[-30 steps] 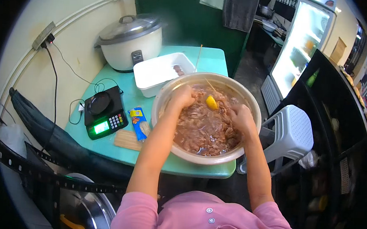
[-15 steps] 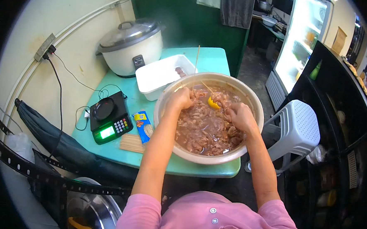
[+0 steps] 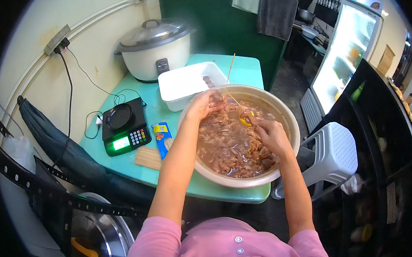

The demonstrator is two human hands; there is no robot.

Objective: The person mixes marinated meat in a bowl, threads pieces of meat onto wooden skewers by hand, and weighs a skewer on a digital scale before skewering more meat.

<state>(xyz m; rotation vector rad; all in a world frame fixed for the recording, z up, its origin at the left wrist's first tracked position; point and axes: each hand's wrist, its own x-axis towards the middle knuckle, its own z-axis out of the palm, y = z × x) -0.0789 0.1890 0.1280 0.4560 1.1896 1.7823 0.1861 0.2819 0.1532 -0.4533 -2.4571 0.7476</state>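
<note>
At the near right corner of the turquoise table [image 3: 251,68], in the head view, there stands a wide round bowl [image 3: 296,138], and its rim goes a little past the table edge. It is full of raw sliced meat [image 3: 228,155] in a cloudy, brownish liquid. The meat looks soft, wet and slippery, in thin irregular pieces.

The left hand [image 3: 200,106] is in the far left part of the bowl. Its fingers are partly spread and bent over meat; a thin wooden skewer [image 3: 231,69] rises beside them, but I cannot tell if they grip it. The right hand [image 3: 274,136] has its fingers narrow, close to a smooth yellow piece [image 3: 245,123]; what is between them, I cannot tell. A second thin stick [image 3: 233,97] lies aslant between the hands.

Compared with a moment ago, the right fingertips are nearer to the yellow piece, and the left fingers show more above the meat, so both hands are busy near the surface.

Just beyond the bowl's left side is a white rectangular tub [image 3: 173,104] with a few dark pieces inside. Toward the table's left edge are a black digital scale [image 3: 139,117], a blue packet [image 3: 161,142] and straight, dry sticks [image 3: 148,158]. A rice cooker [image 3: 146,62] with a shiny lid occupies the far left corner.
</note>
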